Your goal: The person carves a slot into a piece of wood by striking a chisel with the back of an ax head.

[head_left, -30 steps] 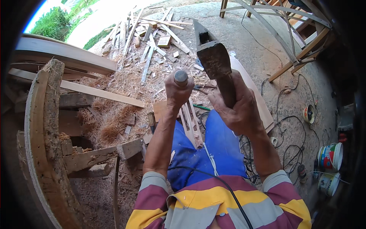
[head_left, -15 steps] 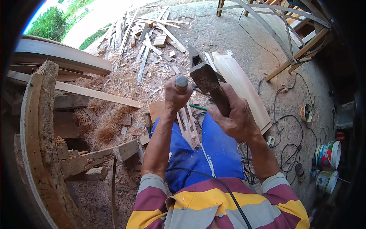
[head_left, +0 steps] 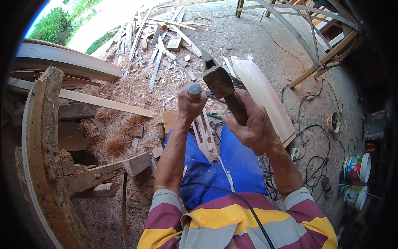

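Chisel (head_left: pixel 194 89) fisted in left hand (head_left: pixel 190 106); right hand (head_left: pixel 253 124) grips hammer (head_left: pixel 222 85) beside it.

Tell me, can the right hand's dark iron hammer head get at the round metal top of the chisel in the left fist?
Probably yes: the hammer head hangs beside the chisel top, nothing between.

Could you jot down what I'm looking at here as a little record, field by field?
Setting: woodworking yard with a concrete floor
Left hand: fist closed around a chisel handle, held upright
Right hand: grips a hatchet, its blunt head raised beside the chisel's top
Below the hands: a notched wooden workpiece over the knees
Ground: wood shavings, offcuts
Far right: paint buckets, cables
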Demonstrator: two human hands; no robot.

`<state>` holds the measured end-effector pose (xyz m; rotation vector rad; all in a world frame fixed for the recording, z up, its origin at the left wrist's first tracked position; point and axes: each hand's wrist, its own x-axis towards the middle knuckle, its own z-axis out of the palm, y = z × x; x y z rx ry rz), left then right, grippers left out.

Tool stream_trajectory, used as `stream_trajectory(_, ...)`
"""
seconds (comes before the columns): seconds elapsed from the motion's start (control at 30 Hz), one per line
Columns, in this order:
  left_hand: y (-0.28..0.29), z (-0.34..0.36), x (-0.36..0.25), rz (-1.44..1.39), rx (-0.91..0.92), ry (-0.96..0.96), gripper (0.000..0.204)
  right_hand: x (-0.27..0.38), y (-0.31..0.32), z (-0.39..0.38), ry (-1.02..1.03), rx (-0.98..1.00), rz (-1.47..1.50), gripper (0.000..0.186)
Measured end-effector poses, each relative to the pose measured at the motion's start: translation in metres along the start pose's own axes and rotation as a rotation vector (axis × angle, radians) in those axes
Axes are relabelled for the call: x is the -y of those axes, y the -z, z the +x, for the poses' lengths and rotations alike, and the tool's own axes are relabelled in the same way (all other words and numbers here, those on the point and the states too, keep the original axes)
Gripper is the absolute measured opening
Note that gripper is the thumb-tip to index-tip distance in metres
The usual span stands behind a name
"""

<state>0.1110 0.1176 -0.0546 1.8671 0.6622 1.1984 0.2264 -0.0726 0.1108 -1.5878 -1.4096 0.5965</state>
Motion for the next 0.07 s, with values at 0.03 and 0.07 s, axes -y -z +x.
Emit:
stream_trajectory(0.03, 0.0007, 0.0006, -0.0015, 0.010, 0.023, 0.012, 0.014, -0.0002, 0.0009, 0.0012, -0.003, -0.001, -0.009, 0.056)
stream_trajectory(0.07, 0.0014, 0.0010, -0.0018, 0.010, 0.022, 0.012, 0.014, 0.0029, 0.0032, 0.0047, 0.002, -0.004, -0.020, 0.056)
